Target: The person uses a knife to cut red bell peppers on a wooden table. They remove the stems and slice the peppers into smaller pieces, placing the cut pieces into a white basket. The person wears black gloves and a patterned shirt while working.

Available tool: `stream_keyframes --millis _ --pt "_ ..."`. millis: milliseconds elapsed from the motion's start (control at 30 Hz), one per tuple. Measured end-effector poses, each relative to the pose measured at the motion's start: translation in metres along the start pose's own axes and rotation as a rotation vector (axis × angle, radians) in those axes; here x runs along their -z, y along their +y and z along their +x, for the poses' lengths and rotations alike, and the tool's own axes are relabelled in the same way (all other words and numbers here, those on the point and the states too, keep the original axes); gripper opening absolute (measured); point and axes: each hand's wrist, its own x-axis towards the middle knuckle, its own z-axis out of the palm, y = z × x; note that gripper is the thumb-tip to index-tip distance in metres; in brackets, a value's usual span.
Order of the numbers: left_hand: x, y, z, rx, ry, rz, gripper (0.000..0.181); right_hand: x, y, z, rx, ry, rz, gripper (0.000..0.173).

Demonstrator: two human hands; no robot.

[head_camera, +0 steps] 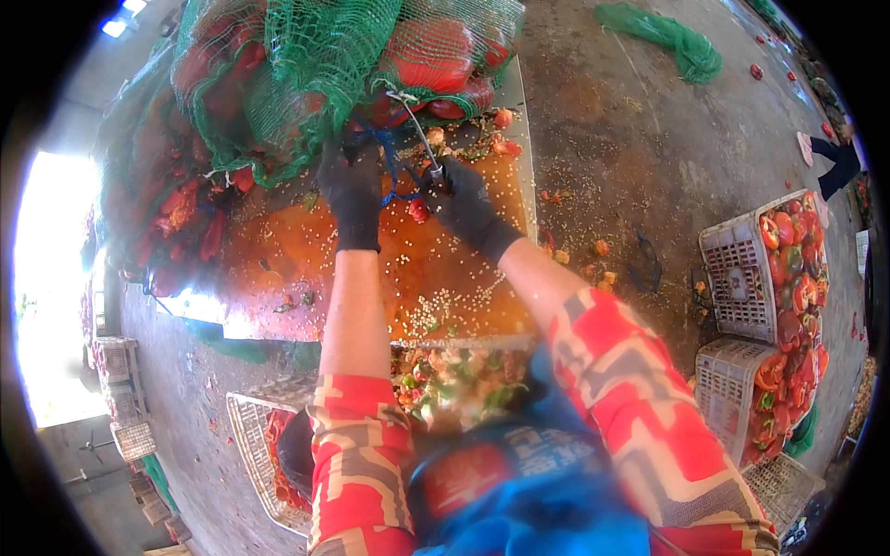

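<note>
Both of my hands wear dark gloves over a wet table point(278, 257) strewn with pale seeds. My right hand point(462, 198) is closed around the handle of a thin metal hooked tool point(417, 128), whose tip lies at the edge of a green mesh sack point(334, 62) full of red peppers. My left hand point(351, 184) is at the sack's lower edge, by a blue cord point(389, 163); its fingertips are partly hidden, so its grip is unclear. A small red pepper piece point(418, 210) lies between the hands.
Crates of cut red peppers point(737, 278) stand on the floor at right, another crate point(243, 431) at lower left. Pepper cores and scraps point(459, 382) fill the space below the table's near edge. An empty green net point(667, 35) lies on the floor. Another person's legs point(834, 163) show far right.
</note>
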Motion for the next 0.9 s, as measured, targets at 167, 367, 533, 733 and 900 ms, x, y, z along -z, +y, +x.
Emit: stream_keyframes --millis 167,367,533,733,900 --pt "-0.002 -0.007 0.013 -0.152 -0.170 0.439 0.021 -0.002 0.004 0.001 -0.078 -0.049 0.160 0.024" --pt "-0.001 -0.016 0.005 -0.213 -0.134 0.517 0.021 -0.001 -0.004 0.001 -0.135 -0.081 0.304 0.025" --pt "0.000 -0.027 0.002 -0.271 -0.108 0.356 0.017 -0.002 -0.001 0.002 -0.146 -0.074 0.307 0.024" --pt "0.003 -0.041 0.000 -0.144 0.095 0.080 0.015 -0.002 0.003 0.002 -0.198 -0.087 0.365 0.023" --pt "-0.008 -0.039 -0.016 0.236 -0.065 -0.134 0.019 -0.002 0.008 0.002 -0.088 -0.029 0.154 0.023"
